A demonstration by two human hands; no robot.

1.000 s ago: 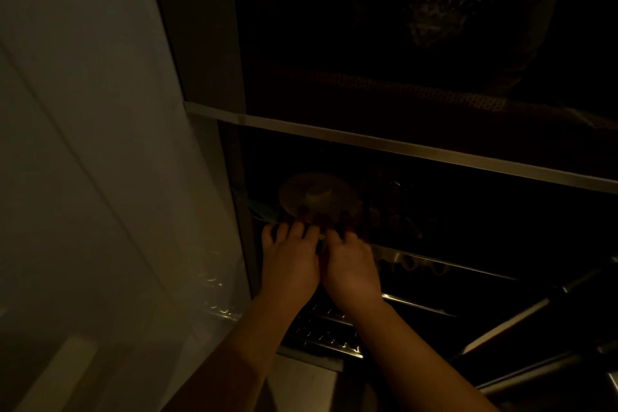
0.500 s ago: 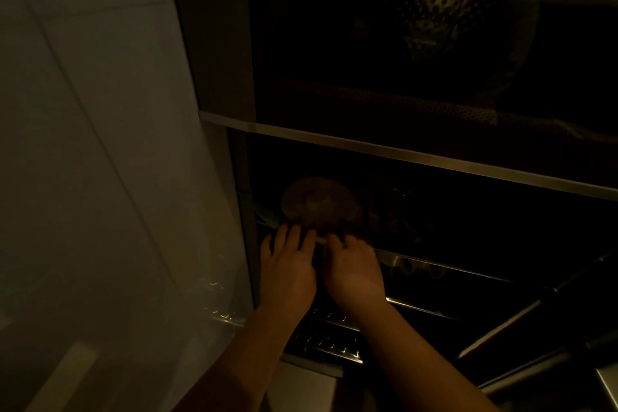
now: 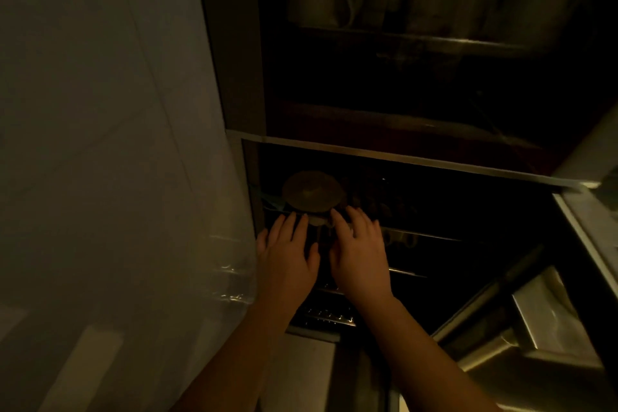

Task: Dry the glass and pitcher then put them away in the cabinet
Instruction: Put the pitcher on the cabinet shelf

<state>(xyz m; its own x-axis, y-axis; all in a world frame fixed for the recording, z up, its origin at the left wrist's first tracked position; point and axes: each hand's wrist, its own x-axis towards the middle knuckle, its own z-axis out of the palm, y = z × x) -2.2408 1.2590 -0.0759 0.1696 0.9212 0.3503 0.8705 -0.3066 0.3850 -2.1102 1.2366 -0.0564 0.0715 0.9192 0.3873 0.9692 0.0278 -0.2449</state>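
Pitcher (image 3: 313, 192), seen dimly by its round top, sits at the left end of the cabinet's (image 3: 401, 157) lower shelf, hard by the left wall, dark room to its right. Left hand (image 3: 286, 254) and right hand (image 3: 359, 254) reach in with fingers spread, fingertips at its base; actual contact unclear.

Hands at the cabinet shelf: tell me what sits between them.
Head view: between the left hand and right hand, a small pale object shows under the round lid; too dim to identify.
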